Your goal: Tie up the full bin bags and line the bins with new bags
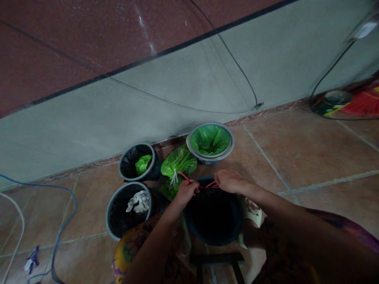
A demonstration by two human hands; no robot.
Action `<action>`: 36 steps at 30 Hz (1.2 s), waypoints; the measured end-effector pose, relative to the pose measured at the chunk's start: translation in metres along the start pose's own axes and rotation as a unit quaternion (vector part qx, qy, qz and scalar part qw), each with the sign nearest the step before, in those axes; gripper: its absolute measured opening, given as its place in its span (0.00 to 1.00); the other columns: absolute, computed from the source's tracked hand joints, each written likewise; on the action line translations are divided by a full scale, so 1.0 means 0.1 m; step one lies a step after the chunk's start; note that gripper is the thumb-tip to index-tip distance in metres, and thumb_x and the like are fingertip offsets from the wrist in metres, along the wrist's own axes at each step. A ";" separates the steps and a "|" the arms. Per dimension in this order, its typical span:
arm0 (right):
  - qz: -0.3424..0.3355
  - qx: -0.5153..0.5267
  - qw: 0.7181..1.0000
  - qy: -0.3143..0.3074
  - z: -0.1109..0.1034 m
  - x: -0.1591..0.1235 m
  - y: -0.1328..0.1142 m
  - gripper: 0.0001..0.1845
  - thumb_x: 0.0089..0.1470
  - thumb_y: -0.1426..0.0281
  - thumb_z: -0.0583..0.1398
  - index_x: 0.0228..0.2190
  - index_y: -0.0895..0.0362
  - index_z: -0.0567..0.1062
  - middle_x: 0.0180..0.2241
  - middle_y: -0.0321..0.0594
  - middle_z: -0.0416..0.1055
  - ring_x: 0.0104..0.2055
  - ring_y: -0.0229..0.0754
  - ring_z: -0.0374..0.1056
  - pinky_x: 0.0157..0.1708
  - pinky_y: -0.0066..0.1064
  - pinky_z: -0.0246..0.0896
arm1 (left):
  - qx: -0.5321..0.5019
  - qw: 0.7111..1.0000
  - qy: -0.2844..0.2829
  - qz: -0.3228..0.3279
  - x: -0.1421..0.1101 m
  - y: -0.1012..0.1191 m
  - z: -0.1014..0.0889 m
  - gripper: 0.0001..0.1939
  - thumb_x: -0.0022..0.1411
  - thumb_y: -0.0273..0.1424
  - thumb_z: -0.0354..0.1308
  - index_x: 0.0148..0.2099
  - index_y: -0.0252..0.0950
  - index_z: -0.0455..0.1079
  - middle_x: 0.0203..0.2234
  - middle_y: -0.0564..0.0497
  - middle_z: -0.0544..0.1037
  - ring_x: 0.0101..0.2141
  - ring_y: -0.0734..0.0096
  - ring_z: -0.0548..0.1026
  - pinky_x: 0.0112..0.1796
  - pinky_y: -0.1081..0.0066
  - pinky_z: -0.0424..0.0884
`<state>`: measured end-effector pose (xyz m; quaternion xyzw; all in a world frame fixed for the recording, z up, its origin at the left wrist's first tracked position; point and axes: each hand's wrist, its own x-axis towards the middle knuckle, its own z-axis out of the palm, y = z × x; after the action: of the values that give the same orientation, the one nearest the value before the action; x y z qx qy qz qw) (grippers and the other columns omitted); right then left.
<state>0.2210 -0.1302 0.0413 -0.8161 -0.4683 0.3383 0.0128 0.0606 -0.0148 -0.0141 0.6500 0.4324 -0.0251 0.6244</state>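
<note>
My left hand (186,192) and my right hand (231,181) are closed on the red drawstring (207,185) of a black bag lining a dark bin (213,228) right below them. The string runs between the two hands over the bin's far rim. A tied green bag (177,163) with a white tie lies on the floor just beyond my left hand.
A blue-grey bin with a green liner (211,140) stands by the wall. Two black-lined bins stand at left, one holding a green wad (139,162), one holding white scraps (130,209). Blue and white cables (63,221) trail at far left; a fan base (337,102) sits at right.
</note>
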 end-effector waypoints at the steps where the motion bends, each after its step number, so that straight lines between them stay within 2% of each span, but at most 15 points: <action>1: -0.020 0.020 1.000 -0.001 -0.03 0.00 -0.02 0.11 0.54 0.70 0.57 0.32 0.59 0.80 0.35 0.49 0.79 0.37 0.45 0.74 0.32 0.28 0.60 | -0.066 0.998 -0.007 -0.004 -0.01 0.01 0.03 0.09 0.51 0.34 0.55 0.25 0.35 0.72 0.20 0.53 0.74 0.23 0.74 0.71 0.25 0.75 0.61; 3: -0.070 0.070 0.995 -0.002 -0.07 0.00 -0.06 0.14 0.57 0.68 0.54 0.30 0.58 0.79 0.29 0.43 0.78 0.30 0.39 0.71 0.27 0.25 0.56 | -0.162 0.986 -0.034 -0.013 -0.03 0.03 0.10 0.11 0.51 0.37 0.57 0.27 0.34 0.71 0.24 0.50 0.77 0.22 0.76 0.71 0.23 0.76 0.60; 6: -0.119 0.137 0.983 -0.008 -0.10 0.01 -0.10 0.17 0.59 0.65 0.52 0.28 0.59 0.78 0.24 0.39 0.75 0.24 0.34 0.66 0.24 0.25 0.51 | -0.209 0.976 -0.058 -0.023 -0.06 0.02 0.16 0.14 0.51 0.41 0.59 0.29 0.33 0.70 0.26 0.51 0.76 0.21 0.78 0.70 0.23 0.76 0.61; 9: -0.148 0.180 0.972 -0.018 -0.05 0.03 -0.10 0.19 0.60 0.64 0.52 0.25 0.60 0.76 0.20 0.37 0.73 0.21 0.32 0.63 0.23 0.24 0.51 | -0.193 0.978 -0.079 0.013 -0.05 0.01 0.17 0.11 0.48 0.35 0.61 0.32 0.33 0.71 0.22 0.55 0.73 0.21 0.79 0.68 0.26 0.76 0.63; 12: -0.153 0.215 0.964 -0.001 0.02 0.05 -0.09 0.19 0.60 0.63 0.54 0.23 0.59 0.75 0.18 0.35 0.70 0.20 0.32 0.62 0.22 0.24 0.51 | -0.107 0.980 -0.145 0.091 -0.04 0.00 0.15 0.09 0.45 0.29 0.62 0.32 0.33 0.73 0.21 0.57 0.72 0.23 0.79 0.67 0.28 0.76 0.62; 15: -0.119 0.311 0.943 0.011 0.06 0.06 -0.11 0.19 0.60 0.62 0.53 0.25 0.60 0.75 0.22 0.38 0.73 0.22 0.33 0.65 0.23 0.23 0.55 | -0.011 0.980 -0.148 0.129 -0.02 -0.02 0.15 0.07 0.52 0.32 0.60 0.32 0.33 0.74 0.22 0.57 0.72 0.23 0.79 0.67 0.28 0.76 0.64; 19: 0.018 0.506 0.862 0.031 0.07 0.06 -0.21 0.20 0.64 0.62 0.47 0.40 0.60 0.75 0.38 0.45 0.77 0.24 0.32 0.68 0.26 0.24 0.64 | 0.023 0.988 -0.106 0.111 -0.02 -0.03 0.19 0.12 0.59 0.38 0.55 0.34 0.34 0.73 0.23 0.55 0.73 0.23 0.76 0.70 0.28 0.75 0.67; 21: 0.059 0.534 0.843 0.033 0.12 0.08 -0.23 0.19 0.65 0.65 0.46 0.47 0.59 0.72 0.41 0.45 0.77 0.25 0.32 0.69 0.26 0.23 0.65 | 0.005 0.988 -0.106 0.116 -0.03 -0.01 0.19 0.13 0.61 0.38 0.54 0.35 0.34 0.73 0.25 0.54 0.75 0.24 0.76 0.71 0.29 0.75 0.68; 23: 0.049 0.497 0.866 -0.004 0.22 0.10 -0.22 0.18 0.63 0.69 0.47 0.49 0.58 0.71 0.35 0.43 0.77 0.25 0.33 0.69 0.25 0.23 0.63 | -0.011 0.985 -0.117 0.129 -0.04 0.01 0.20 0.13 0.62 0.37 0.52 0.35 0.35 0.72 0.26 0.53 0.75 0.25 0.76 0.71 0.30 0.75 0.69; 26: -0.039 0.357 0.930 -0.072 0.37 0.12 -0.17 0.15 0.58 0.75 0.51 0.42 0.59 0.75 0.29 0.41 0.77 0.28 0.37 0.71 0.26 0.23 0.61 | -0.023 0.985 -0.115 0.130 -0.05 0.04 0.21 0.12 0.62 0.34 0.51 0.30 0.35 0.70 0.23 0.53 0.75 0.24 0.77 0.71 0.30 0.75 0.69; 27: -0.064 0.298 0.950 -0.068 0.39 0.12 -0.16 0.14 0.57 0.75 0.52 0.39 0.59 0.76 0.30 0.42 0.77 0.31 0.38 0.72 0.29 0.24 0.62 | -0.029 0.987 -0.102 0.121 -0.05 0.05 0.21 0.11 0.62 0.33 0.51 0.30 0.35 0.70 0.22 0.54 0.74 0.23 0.77 0.70 0.30 0.75 0.69; 29: -0.082 0.175 0.981 -0.021 0.39 0.10 -0.15 0.13 0.56 0.75 0.54 0.36 0.59 0.78 0.35 0.46 0.78 0.37 0.41 0.73 0.36 0.26 0.62 | -0.048 0.993 -0.062 0.089 -0.05 0.04 0.22 0.09 0.61 0.32 0.53 0.30 0.35 0.69 0.22 0.54 0.74 0.22 0.77 0.71 0.28 0.75 0.69; 32: -0.056 0.055 0.997 0.024 0.28 0.04 -0.18 0.14 0.57 0.72 0.53 0.35 0.58 0.80 0.37 0.47 0.79 0.41 0.44 0.73 0.39 0.29 0.61 | -0.097 0.995 -0.025 0.014 -0.05 0.01 0.22 0.06 0.58 0.32 0.58 0.32 0.34 0.69 0.22 0.53 0.75 0.21 0.76 0.73 0.26 0.75 0.68; 36: -0.061 0.043 0.997 0.012 0.16 0.01 -0.21 0.14 0.57 0.65 0.56 0.33 0.56 0.81 0.35 0.44 0.79 0.39 0.43 0.73 0.36 0.28 0.59 | -0.184 0.981 -0.040 -0.053 -0.07 -0.02 0.17 0.09 0.50 0.31 0.65 0.32 0.32 0.70 0.23 0.51 0.77 0.25 0.74 0.76 0.29 0.73 0.70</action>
<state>0.1967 -0.1229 0.0360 -0.7886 -0.5021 0.3472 0.0742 0.0637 -0.0328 -0.0149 0.4985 0.4378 -0.0043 0.7482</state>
